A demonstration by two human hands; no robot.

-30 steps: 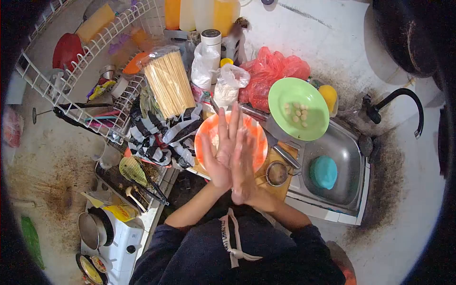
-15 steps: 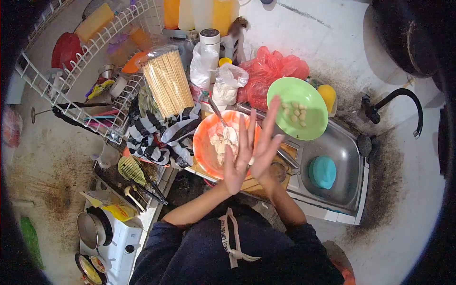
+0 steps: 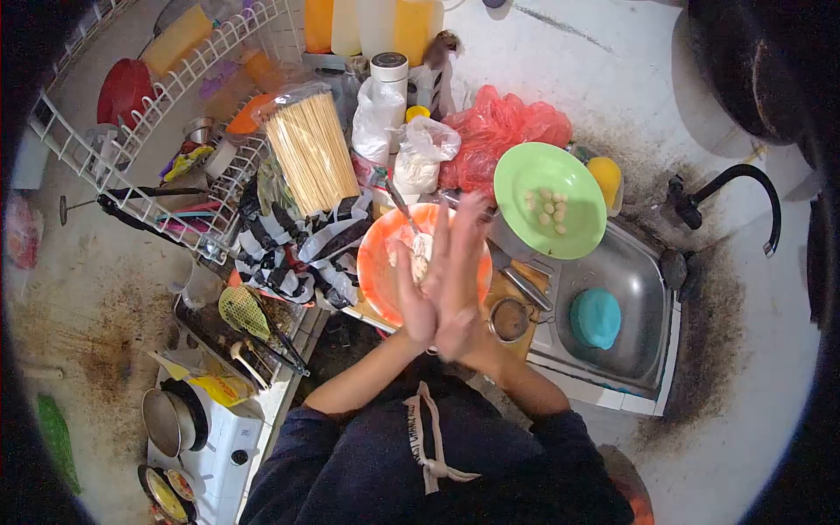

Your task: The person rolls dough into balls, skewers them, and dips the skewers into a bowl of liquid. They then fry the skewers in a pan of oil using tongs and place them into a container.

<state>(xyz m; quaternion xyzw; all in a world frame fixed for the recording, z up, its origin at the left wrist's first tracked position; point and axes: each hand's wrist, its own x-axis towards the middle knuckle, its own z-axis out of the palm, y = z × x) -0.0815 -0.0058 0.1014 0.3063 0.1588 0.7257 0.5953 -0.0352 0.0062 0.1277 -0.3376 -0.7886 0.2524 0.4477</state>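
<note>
My left hand (image 3: pixel 418 311) and my right hand (image 3: pixel 459 293) are pressed palm to palm above the orange bowl (image 3: pixel 374 284), fingers stretched forward and blurred. A small pale dough ball, glimpsed between the palms in the earlier frame, is hidden by them now. Inside the bowl lie pale dough (image 3: pixel 419 266) and a metal spoon (image 3: pixel 399 203), its handle leaning on the far rim; my hands cover the bowl's right part. To the right, a green plate (image 3: pixel 518 229) carries several small round dough balls (image 3: pixel 547 208).
A sink (image 3: pixel 634 354) holding a turquoise bowl (image 3: pixel 595 318) is at the right, under a black faucet (image 3: pixel 752 171). Behind the orange bowl stand bagged flour (image 3: pixel 416 171), skewers (image 3: pixel 311 153) and a red plastic bag (image 3: pixel 499 131). A knife (image 3: pixel 527 289) and strainer (image 3: pixel 508 319) lie nearby.
My hands have come together from a slightly spread position, palms now overlapping. My right hand has shifted left, uncovering the strainer. The bowl and plate have stayed put.
</note>
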